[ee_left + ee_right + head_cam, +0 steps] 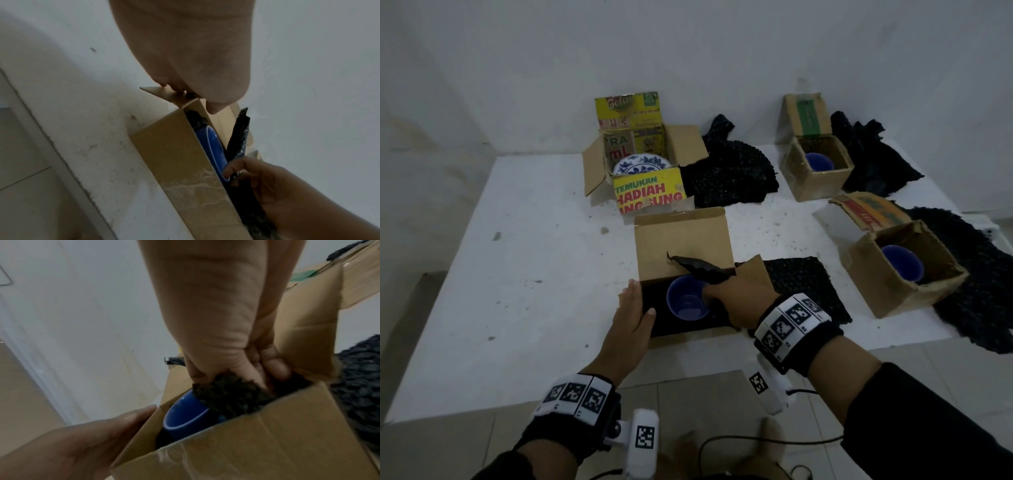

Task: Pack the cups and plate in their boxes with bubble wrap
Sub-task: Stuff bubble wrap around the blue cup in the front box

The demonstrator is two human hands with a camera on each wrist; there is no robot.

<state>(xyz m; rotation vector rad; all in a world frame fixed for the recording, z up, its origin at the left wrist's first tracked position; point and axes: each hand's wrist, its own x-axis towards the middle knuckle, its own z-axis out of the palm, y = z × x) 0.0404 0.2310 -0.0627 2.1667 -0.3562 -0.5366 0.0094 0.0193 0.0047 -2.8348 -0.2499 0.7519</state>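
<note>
Centrally on the white desk [524, 274] stands the near box [685, 240], a plain brown carton with its lid flap raised, the landmark for everything else. Behind it sits a yellow printed box [650, 192] reading "TEMUKAN HADIAH", its lowest line partly cut off, with a blue-and-white plate [642, 163] leaning inside. To the near box's right and far right, two more cartons [815, 168] [904, 270] each hold a blue cup, with sheets of dark bubble wrap [732, 171] lying beside them.

Inside the near box, a blue cup [687, 301] sits upright on dark wrap. The left hand [635, 313] lies flat against the box's left wall, fingers straight. The right hand [739, 294] reaches into the box's right side beside the cup, fingers curled into a wad of dark bubble wrap [230, 394]. Its fingertips are hidden by the wrap.
</note>
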